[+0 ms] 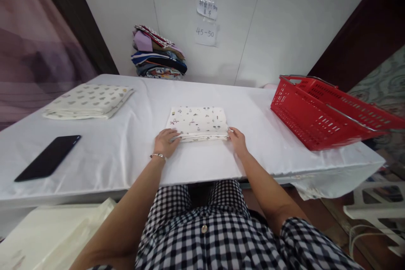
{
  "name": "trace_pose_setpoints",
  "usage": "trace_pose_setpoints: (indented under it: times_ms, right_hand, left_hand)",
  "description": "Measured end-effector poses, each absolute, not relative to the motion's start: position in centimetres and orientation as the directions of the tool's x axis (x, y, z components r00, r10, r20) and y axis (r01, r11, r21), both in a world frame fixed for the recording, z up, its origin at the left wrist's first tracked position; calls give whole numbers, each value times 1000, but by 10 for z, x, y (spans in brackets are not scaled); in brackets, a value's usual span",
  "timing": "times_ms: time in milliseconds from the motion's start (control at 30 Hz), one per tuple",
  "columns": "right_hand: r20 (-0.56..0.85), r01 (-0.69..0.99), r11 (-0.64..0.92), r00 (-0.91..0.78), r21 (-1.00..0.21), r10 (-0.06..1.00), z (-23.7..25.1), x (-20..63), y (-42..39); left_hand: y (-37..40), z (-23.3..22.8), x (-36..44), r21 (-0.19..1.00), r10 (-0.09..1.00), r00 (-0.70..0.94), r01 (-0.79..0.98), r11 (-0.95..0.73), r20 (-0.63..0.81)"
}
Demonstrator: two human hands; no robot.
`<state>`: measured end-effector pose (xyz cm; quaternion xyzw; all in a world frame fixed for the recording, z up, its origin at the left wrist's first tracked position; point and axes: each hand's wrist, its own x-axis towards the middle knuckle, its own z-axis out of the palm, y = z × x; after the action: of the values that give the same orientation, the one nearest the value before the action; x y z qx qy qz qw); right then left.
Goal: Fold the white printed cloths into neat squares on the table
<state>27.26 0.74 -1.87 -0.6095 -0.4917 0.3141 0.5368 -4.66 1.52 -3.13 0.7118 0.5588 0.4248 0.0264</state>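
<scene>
left hand [166, 141] | right hand [238, 140] | gripping folded cloth [198, 123] near corners

On the table [126, 156]: folded cloth [198, 123] in the middle, hands at its two near corners. Phone [48, 157] near the left edge, another folded cloth [88, 101] behind it. Basket [319, 112] on the right. Pile of clothes [158, 52] at the back by the wall.

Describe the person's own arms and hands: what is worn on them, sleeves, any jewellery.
Both forearms are bare. The left hand has a thin silver-coloured bracelet at the wrist; the right hand wears nothing visible. A short black-and-white checked sleeve covers the right upper arm.
</scene>
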Motion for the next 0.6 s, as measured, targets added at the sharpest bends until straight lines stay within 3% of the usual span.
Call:
trace_pose_setpoints:
  times_ms: [367, 600]
  right_hand:
    - [122, 77, 102, 339, -992, 933, -13, 270, 10]
    - [84, 133, 48, 280, -990, 956, -11, 271, 9]
  left_hand:
    - [14, -25, -45, 526, 823, 12, 763, -375, 568]
    - [14, -24, -46, 521, 836, 23, 772, -364, 549]
